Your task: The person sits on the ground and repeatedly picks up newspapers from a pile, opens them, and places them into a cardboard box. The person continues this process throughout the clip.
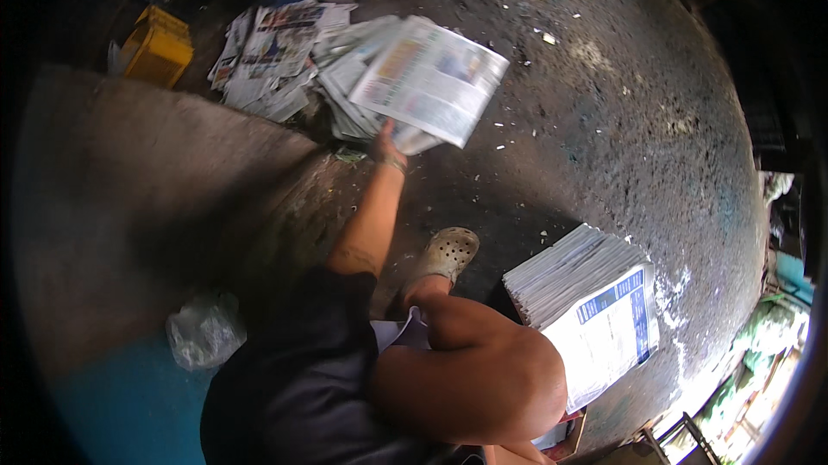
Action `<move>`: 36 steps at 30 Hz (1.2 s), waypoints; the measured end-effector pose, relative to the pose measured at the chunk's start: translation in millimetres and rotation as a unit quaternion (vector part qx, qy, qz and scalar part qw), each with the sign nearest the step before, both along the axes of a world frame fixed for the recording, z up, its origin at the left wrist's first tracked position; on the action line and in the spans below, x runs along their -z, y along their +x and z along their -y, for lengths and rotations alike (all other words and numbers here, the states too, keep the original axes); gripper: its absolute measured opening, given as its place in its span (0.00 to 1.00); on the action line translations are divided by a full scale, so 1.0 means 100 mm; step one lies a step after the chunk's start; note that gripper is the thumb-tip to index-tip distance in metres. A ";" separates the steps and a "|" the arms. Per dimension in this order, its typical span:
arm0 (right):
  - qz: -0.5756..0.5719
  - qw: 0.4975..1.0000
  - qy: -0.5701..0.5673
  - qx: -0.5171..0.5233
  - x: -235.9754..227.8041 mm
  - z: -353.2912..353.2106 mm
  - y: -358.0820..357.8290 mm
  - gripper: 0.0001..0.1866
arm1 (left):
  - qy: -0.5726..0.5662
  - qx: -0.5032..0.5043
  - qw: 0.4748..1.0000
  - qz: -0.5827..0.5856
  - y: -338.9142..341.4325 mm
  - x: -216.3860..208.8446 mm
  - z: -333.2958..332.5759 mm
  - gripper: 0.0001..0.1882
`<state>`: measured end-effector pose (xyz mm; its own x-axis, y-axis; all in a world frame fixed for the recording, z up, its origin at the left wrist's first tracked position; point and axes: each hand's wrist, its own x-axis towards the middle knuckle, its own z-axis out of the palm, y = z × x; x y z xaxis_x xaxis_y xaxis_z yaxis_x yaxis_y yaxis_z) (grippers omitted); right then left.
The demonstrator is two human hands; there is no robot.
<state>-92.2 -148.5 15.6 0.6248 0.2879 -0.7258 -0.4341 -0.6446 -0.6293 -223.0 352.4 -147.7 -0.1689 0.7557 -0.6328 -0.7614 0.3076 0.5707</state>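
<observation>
one hand [385,139] reaches far out and grips a folded newspaper [431,77] by its near edge, holding it above the loose heap of papers [276,55] on the ground; which arm this is stays unclear, and no other hand shows. a neat stack of papers [595,310] sits near on the right, beside the person's shoe [447,251]. this looks like the pick-up stage of sorting; bringing the paper across to the stack would call for a square, flat placement.
</observation>
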 end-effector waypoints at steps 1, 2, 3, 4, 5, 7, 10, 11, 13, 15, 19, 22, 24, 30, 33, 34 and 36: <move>0.002 1.000 -0.001 -0.007 -0.02 0.01 0.02 0.14 | -0.017 0.009 1.000 0.002 0.03 -0.06 0.22 0.28; 0.003 1.000 -0.001 -0.014 -0.05 0.02 0.04 0.14 | -0.009 0.012 0.998 -0.062 0.11 -0.10 0.45 0.29; 0.010 1.000 -0.004 -0.017 -0.07 0.02 0.06 0.13 | -0.029 0.016 0.995 -0.097 0.25 -0.20 0.70 0.30; 0.015 1.000 -0.004 -0.023 -0.10 0.04 0.09 0.13 | -0.063 0.055 0.989 -0.121 0.29 -0.20 0.89 0.29; 0.018 0.999 -0.005 -0.029 -0.12 0.04 0.11 0.13 | -0.096 0.088 0.986 -0.107 0.36 -0.17 1.08 0.29; 0.027 0.999 -0.006 -0.039 -0.16 0.04 0.15 0.13 | -0.137 0.125 0.960 -0.210 0.56 -0.07 1.40 0.30; 0.036 0.998 -0.005 -0.054 -0.23 0.03 0.20 0.13 | -0.177 0.184 0.927 -0.273 0.66 0.07 1.66 0.32; 0.037 0.998 -0.010 -0.048 -0.24 0.03 0.17 0.13 | -0.174 0.216 0.921 -0.272 0.68 0.09 1.71 0.33; 0.044 0.998 -0.016 -0.035 -0.29 0.05 0.15 0.13 | -0.167 0.275 0.908 -0.268 0.69 0.13 1.81 0.34; 0.042 0.998 -0.017 -0.042 -0.28 0.03 0.19 0.13 | -0.174 0.278 0.911 -0.251 0.56 -0.07 1.78 0.34; 0.039 0.999 -0.022 -0.024 -0.31 0.09 0.10 0.12 | -0.164 0.302 0.920 -0.188 0.21 -0.73 1.65 0.46; 0.032 0.999 -0.021 -0.030 -0.29 0.09 0.06 0.12 | -0.038 0.281 0.709 -0.646 -0.18 -0.46 1.54 0.49; 0.039 0.999 -0.031 0.008 -0.34 0.19 -0.07 0.12 | 0.142 0.301 0.568 -0.753 -0.33 -0.48 1.17 0.48; 0.022 0.999 -0.017 -0.023 -0.27 0.12 -0.01 0.12 | 0.188 0.588 0.176 -0.766 -1.37 -0.51 0.45 0.43; 0.020 0.999 -0.027 0.009 -0.29 0.17 -0.11 0.12 | 0.134 0.665 0.125 -0.724 -1.53 -0.43 0.60 0.33; 0.013 1.000 -0.026 0.008 -0.28 0.15 -0.10 0.12 | 0.093 0.678 0.064 -0.726 -1.72 -0.37 0.80 0.31; 0.012 0.999 -0.029 0.027 -0.27 0.17 -0.19 0.12 | 0.100 0.713 0.027 -0.693 -1.47 -0.82 0.97 0.29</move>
